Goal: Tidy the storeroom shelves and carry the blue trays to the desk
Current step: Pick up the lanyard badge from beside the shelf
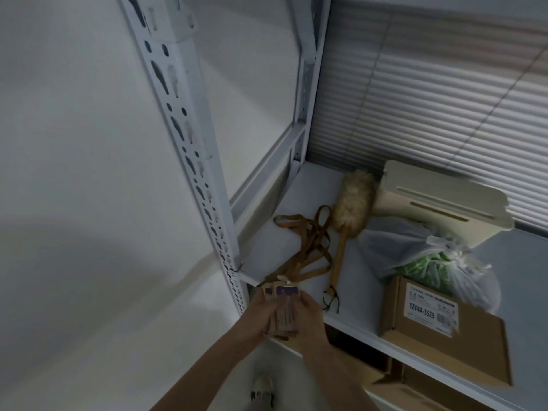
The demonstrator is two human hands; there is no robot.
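Your left hand (257,315) and right hand (309,318) meet at about 6 o'clock in your view, and both hold one small stack of cards (283,310). The left fingers curl round the stack's left edge and the right fingers and thumb press against its right edge. The picture is too blurred to show whether the fingers are spread or together.

The stack sits at the front left corner of the white shelf (296,203), beside the perforated upright post (189,149). You cannot tell whether it rests on the board.

A tangle of brown straps (308,247) runs from the top of the cards toward 12 o'clock across the shelf. At 3 o'clock of the straps, touching them, lies a fluffy duster (353,200). Its wooden handle points toward you and its head points to the back.

At 2 o'clock of the duster head a cream plastic bin (439,203) lies tipped against the blinds (430,99). Below the bin, toward 5 o'clock, is a clear plastic bag (415,256) with something green inside. A cardboard box (439,330) with a white label lies against the bag at the shelf's front edge.

More cardboard boxes (370,372) show on the level below, at 5 o'clock of your hands. A shoe (262,390) shows on the floor at 6 o'clock.
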